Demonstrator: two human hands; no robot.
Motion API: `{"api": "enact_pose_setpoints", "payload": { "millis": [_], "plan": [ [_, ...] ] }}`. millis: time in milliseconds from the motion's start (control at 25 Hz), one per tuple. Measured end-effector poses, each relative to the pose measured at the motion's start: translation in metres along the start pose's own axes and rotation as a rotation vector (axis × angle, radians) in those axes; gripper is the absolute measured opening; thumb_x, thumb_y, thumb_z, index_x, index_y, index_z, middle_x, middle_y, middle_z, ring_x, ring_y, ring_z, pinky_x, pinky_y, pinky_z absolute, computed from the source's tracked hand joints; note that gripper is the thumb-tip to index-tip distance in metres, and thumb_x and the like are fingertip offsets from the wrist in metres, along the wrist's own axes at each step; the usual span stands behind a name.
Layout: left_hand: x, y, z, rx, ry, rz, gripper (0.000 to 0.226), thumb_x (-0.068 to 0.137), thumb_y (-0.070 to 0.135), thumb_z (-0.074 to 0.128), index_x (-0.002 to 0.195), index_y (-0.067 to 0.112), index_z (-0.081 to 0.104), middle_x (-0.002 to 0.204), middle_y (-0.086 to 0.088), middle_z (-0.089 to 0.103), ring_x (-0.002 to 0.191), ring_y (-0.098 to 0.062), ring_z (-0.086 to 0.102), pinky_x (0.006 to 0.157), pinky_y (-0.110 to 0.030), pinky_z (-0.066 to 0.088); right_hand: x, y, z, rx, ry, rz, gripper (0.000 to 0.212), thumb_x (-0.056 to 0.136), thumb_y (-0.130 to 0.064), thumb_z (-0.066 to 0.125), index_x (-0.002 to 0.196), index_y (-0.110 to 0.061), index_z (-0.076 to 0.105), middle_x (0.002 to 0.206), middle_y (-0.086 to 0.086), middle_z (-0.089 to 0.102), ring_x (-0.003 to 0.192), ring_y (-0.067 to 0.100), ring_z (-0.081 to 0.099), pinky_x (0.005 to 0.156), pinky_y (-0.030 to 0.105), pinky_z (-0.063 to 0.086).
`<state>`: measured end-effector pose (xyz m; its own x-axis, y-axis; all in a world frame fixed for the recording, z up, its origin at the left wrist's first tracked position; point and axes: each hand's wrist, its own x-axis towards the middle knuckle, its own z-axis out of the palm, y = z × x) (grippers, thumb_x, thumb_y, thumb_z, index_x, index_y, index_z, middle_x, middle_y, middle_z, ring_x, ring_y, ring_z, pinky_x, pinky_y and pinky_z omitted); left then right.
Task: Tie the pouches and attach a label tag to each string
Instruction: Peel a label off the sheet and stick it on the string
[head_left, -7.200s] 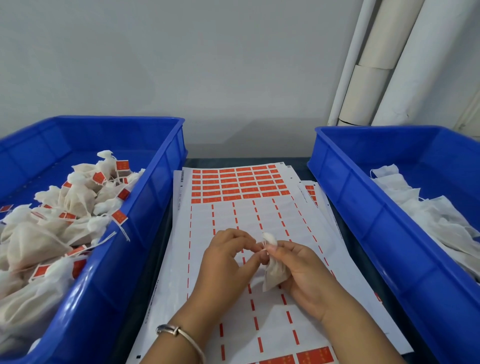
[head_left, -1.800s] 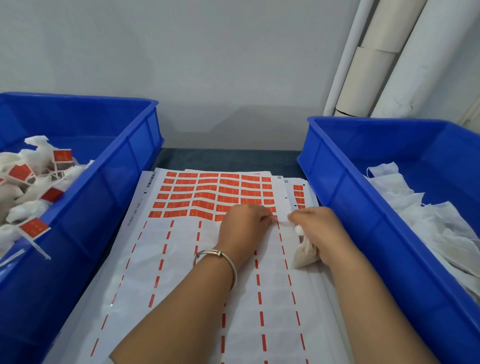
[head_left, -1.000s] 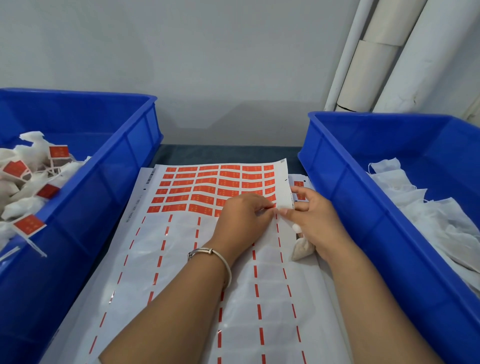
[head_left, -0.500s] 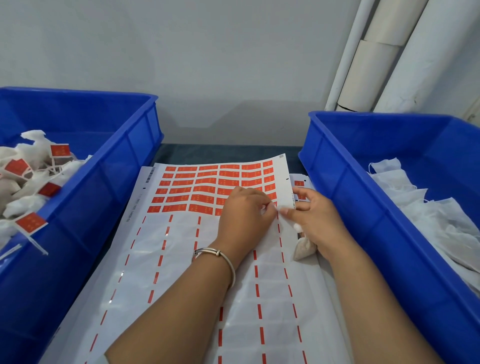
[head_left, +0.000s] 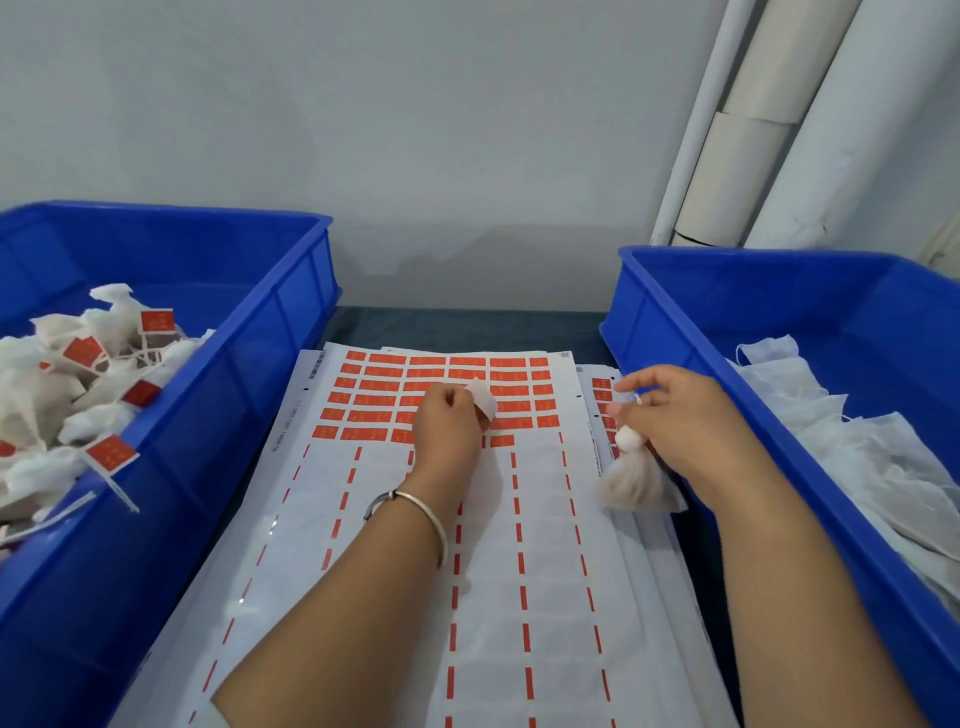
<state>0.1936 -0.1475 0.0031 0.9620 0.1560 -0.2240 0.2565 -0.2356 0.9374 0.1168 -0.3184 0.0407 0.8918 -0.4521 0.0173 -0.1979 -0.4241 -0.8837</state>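
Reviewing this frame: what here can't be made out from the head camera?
- Print on the peeled label in the left hand: its white back faces the camera.
- String of the tied pouch: too thin, mostly behind the right hand.
- Text on the label sheet: too small.
- Left bin and right bin: cut off by frame edges.

I see a peeled label tag (head_left: 482, 404), white backing up, curling above my label sheet (head_left: 545, 519); the tied white pouch (head_left: 631, 480) lies at the sheet's right edge.

Pale wall (head_left: 363, 130) behind; white pipes (head_left: 769, 119) upright at right corner; dark tabletop (head_left: 467, 327) between bins.
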Motion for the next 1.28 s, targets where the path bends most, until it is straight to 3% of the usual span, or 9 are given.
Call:
{"api": "enact_pose_setpoints", "payload": {
  "millis": [120, 200, 320, 440, 600, 760, 920, 1040, 1280],
  "plan": [
    [-0.002, 0.007, -0.004, -0.075, -0.102, -0.006, 0.006, 0.098, 0.025, 0.045, 0.094, 0.025, 0.049, 0.090, 0.002, 0.060, 0.071, -0.012, 0.057, 0.056, -0.025, 0.051, -0.014, -0.015, -0.002, 0.134, -0.074, -0.106, 0.012, 0.084, -0.014, 0.068, 0.087, -0.026, 0.069, 0.083, -0.007, 0.073, 0.072, 0.006, 0.070, 0.059, 0.017, 0.055],
    [-0.011, 0.013, -0.013, -0.068, -0.106, -0.010, 0.012, 0.097, 0.030, 0.046, 0.087, 0.027, 0.052, 0.084, 0.009, 0.060, 0.073, -0.012, 0.060, 0.051, -0.020, 0.047, -0.022, -0.025, 0.001, 0.188, -0.121, -0.165, 0.014, 0.086, -0.013, 0.065, 0.091, -0.026, 0.070, 0.076, -0.010, 0.073, 0.073, 0.004, 0.070, 0.059, 0.013, 0.054],
    [-0.026, 0.016, -0.023, -0.198, -0.117, -0.025, 0.018, 0.095, 0.029, 0.052, 0.077, 0.029, 0.055, 0.082, 0.008, 0.060, 0.076, -0.013, 0.062, 0.052, -0.016, 0.047, -0.033, -0.039, 0.007, 0.203, -0.234, -0.281, 0.022, 0.090, -0.013, 0.059, 0.091, -0.033, 0.067, 0.078, -0.019, 0.073, 0.079, -0.001, 0.069, 0.061, 0.007, 0.049],
    [-0.044, 0.016, -0.027, -0.315, -0.164, -0.049, 0.015, 0.093, 0.028, 0.055, 0.078, 0.026, 0.060, 0.080, 0.000, 0.062, 0.075, -0.016, 0.062, 0.057, -0.019, 0.051, -0.043, -0.049, 0.018, 0.092, -0.319, -0.391, 0.029, 0.090, -0.018, 0.058, 0.091, -0.046, 0.064, 0.081, -0.033, 0.068, 0.091, -0.016, 0.060, 0.073, -0.003, 0.041],
    [-0.056, 0.016, -0.026, -0.393, -0.303, 0.009, 0.013, 0.094, 0.023, 0.054, 0.085, 0.023, 0.064, 0.077, 0.001, 0.070, 0.077, -0.017, 0.069, 0.070, -0.024, 0.056, -0.047, -0.052, 0.024, 0.153, -0.288, -0.453, 0.031, 0.078, -0.010, 0.072, 0.082, -0.041, 0.069, 0.078, -0.027, 0.070, 0.085, -0.009, 0.065, 0.070, 0.001, 0.045],
    [-0.059, 0.014, -0.026, -0.360, -0.428, 0.072, 0.017, 0.097, 0.021, 0.048, 0.090, 0.021, 0.063, 0.072, 0.004, 0.072, 0.079, -0.019, 0.070, 0.085, -0.034, 0.052, -0.046, -0.051, 0.023, 0.245, -0.177, -0.457, 0.031, 0.081, -0.007, 0.070, 0.096, -0.034, 0.068, 0.077, -0.020, 0.072, 0.075, -0.002, 0.068, 0.066, 0.005, 0.048],
    [-0.061, 0.015, -0.027, -0.405, -0.515, 0.033, 0.017, 0.097, 0.014, 0.045, 0.095, 0.014, 0.061, 0.072, -0.005, 0.070, 0.065, -0.018, 0.067, 0.081, -0.030, 0.055, -0.043, -0.049, 0.023, 0.211, -0.122, -0.452, 0.031, 0.083, -0.012, 0.067, 0.097, -0.040, 0.065, 0.079, -0.027, 0.068, 0.085, -0.012, 0.063, 0.070, 0.002, 0.045],
    [-0.061, 0.017, -0.027, -0.426, -0.516, -0.006, 0.016, 0.097, 0.013, 0.046, 0.092, 0.014, 0.061, 0.067, -0.003, 0.069, 0.058, -0.015, 0.065, 0.075, -0.026, 0.055, -0.039, -0.045, 0.023, 0.195, -0.088, -0.438, 0.033, 0.082, -0.014, 0.069, 0.095, -0.045, 0.064, 0.075, -0.028, 0.069, 0.088, -0.009, 0.064, 0.077, 0.004, 0.047],
    [-0.062, 0.015, -0.026, -0.415, -0.537, 0.027, 0.016, 0.097, 0.013, 0.046, 0.093, 0.013, 0.061, 0.071, -0.005, 0.069, 0.061, -0.017, 0.064, 0.085, -0.033, 0.052, -0.034, -0.039, 0.025, 0.268, -0.086, -0.399, 0.029, 0.081, -0.015, 0.070, 0.094, -0.041, 0.065, 0.073, -0.030, 0.067, 0.083, -0.009, 0.065, 0.067, 0.002, 0.046]
  ]
}}
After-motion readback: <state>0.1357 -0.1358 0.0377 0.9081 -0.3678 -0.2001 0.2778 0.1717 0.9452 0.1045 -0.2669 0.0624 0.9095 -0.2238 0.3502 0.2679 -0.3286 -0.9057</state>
